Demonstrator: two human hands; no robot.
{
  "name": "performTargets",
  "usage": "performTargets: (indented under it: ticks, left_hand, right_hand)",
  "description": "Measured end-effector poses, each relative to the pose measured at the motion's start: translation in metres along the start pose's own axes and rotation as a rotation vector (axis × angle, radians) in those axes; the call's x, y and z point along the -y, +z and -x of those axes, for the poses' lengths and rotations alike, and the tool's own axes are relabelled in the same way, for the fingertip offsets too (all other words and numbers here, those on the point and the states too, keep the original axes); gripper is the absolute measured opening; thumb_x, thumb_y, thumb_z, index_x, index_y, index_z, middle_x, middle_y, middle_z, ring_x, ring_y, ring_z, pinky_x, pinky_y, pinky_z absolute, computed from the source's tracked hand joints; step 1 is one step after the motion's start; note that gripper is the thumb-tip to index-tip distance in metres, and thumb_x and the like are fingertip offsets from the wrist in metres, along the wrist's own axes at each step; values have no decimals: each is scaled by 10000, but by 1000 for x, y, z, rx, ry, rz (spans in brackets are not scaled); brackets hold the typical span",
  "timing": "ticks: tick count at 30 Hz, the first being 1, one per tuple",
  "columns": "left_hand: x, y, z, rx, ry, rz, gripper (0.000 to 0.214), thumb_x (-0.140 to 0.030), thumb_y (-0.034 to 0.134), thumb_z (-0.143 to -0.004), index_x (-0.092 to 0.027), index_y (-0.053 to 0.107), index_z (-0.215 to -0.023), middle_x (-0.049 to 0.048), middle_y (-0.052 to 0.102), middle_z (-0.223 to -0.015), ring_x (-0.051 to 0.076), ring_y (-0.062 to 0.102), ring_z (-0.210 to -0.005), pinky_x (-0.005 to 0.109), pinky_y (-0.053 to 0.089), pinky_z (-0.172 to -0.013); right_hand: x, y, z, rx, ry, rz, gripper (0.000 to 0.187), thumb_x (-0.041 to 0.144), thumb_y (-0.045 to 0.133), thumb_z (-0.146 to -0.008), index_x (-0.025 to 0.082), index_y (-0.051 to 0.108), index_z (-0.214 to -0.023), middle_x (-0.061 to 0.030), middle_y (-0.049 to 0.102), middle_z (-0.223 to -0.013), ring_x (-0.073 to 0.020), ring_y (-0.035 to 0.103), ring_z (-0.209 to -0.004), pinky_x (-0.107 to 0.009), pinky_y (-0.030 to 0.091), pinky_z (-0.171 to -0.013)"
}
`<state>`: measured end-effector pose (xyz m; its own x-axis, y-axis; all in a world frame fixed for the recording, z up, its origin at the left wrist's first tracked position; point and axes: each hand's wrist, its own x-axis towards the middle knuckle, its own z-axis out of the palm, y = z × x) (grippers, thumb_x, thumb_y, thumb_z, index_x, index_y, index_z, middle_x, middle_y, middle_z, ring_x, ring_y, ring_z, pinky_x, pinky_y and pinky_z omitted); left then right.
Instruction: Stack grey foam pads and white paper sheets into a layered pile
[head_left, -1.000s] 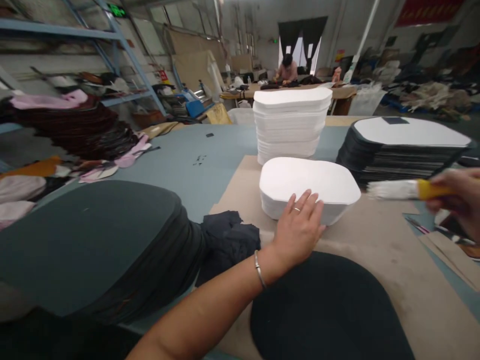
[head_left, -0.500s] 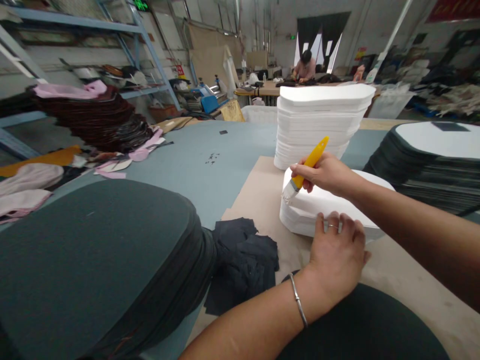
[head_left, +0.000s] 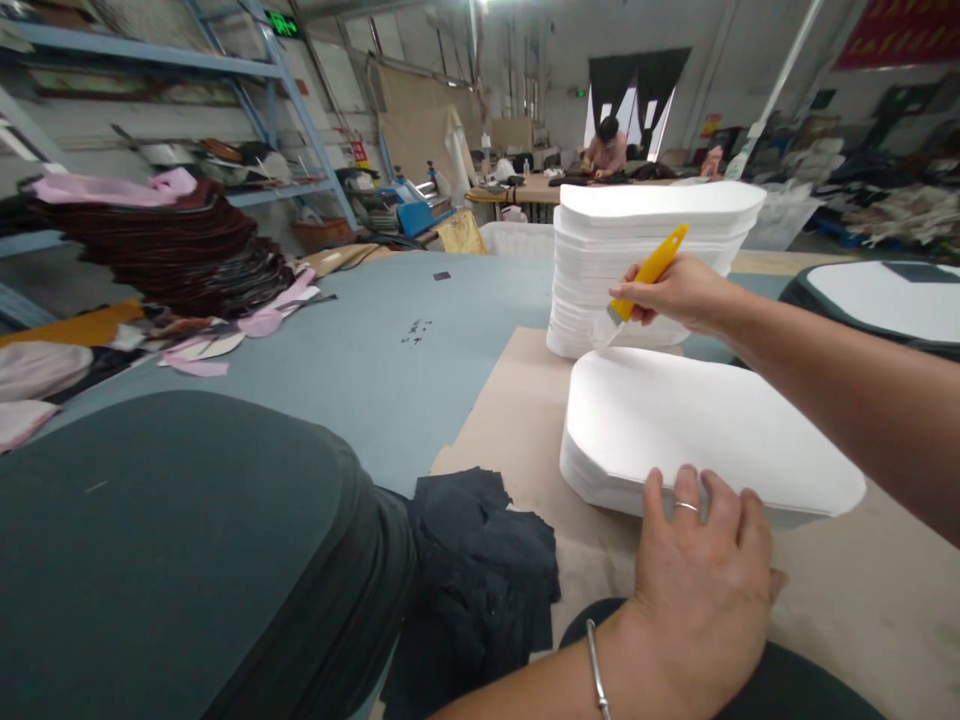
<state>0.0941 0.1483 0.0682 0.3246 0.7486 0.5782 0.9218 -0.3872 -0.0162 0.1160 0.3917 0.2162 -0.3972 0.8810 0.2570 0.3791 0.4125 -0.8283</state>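
Note:
In my right hand (head_left: 667, 290) is a paintbrush with a yellow handle (head_left: 660, 255). Its pale bristles (head_left: 609, 330) point down at the far left edge of a low stack of white rounded sheets (head_left: 697, 410). Whether the bristles touch the top sheet I cannot tell. My left hand (head_left: 705, 560) lies with fingers spread against the near edge of that stack, a ring and a bracelet on it. Behind stands a taller stack of white sheets (head_left: 637, 270). Below my left wrist a dark rounded piece (head_left: 810, 685) partly shows.
A big stack of dark green-grey pieces (head_left: 165, 520) fills the near left, with crumpled black cloth (head_left: 480, 570) beside it. Brown paper (head_left: 517, 390) covers part of the blue-grey table (head_left: 360, 370). Another dark stack topped white (head_left: 892, 300) stands right. A person (head_left: 606, 150) works far back.
My right hand has lifted the brush away from the middle of the low white stack toward its far edge. My left hand stays at the near edge. The view has shifted a little.

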Motion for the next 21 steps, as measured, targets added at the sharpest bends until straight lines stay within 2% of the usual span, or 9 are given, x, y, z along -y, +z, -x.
performTargets:
  ticks: [3, 5, 9, 12, 17, 21]
  left_hand:
    - [0, 0, -1, 3, 3, -2, 519, -510, 547, -1016, -168, 612, -1401, 137, 598, -1407, 339, 535, -1318, 550, 455, -1112]
    - [1, 1, -2, 2, -1, 9, 528, -523, 576, -1001, -171, 615, -1392, 131, 606, -1396, 335, 538, -1307, 552, 466, -1099]
    - [1, 4, -3, -3, -7, 27, 518, -525, 632, -974, -185, 629, -1365, 121, 629, -1369, 334, 555, -1279, 548, 484, -1069]
    - [2, 6, -5, -8, -9, 29, 496, -518, 630, -978, -192, 632, -1351, 119, 638, -1357, 333, 568, -1262, 549, 490, -1054]
    - [2, 2, -7, 8, -13, 30, 516, -514, 693, -941, -205, 623, -1348, 118, 632, -1372, 330, 579, -1247, 545, 500, -1033]
    - [4, -3, -10, 36, -14, 30, 507, -487, 719, -927, -217, 621, -1344, 123, 624, -1380, 333, 582, -1242, 546, 502, -1018]
  right_hand:
    - [0, -15, 2, 257, -31, 32, 76, 185, 828, -765, 179, 756, -787, -37, 727, -778, -109, 615, -627, -203, 506, -522]
    - [-4, -24, 2, 335, -4, 62, 89, 159, 836, -738, 190, 782, -802, -38, 742, -826, -118, 630, -667, -203, 513, -537]
    - [-21, -51, 3, 269, 125, 134, 130, 111, 851, -709, 176, 783, -799, -25, 728, -763, -116, 626, -626, -210, 520, -547]
    - [-38, -81, 13, 221, 172, 221, 86, 118, 806, -773, 129, 776, -853, -28, 723, -747, -95, 614, -608, -199, 505, -570]
    - [-61, -132, 46, 119, 223, 322, 97, 147, 736, -834, 69, 750, -890, -66, 728, -749, -88, 608, -595, -216, 476, -591]
    - [-71, -156, 78, 39, 262, 405, 89, 173, 701, -858, 92, 728, -836, -81, 713, -698, -110, 607, -587, -234, 456, -576]
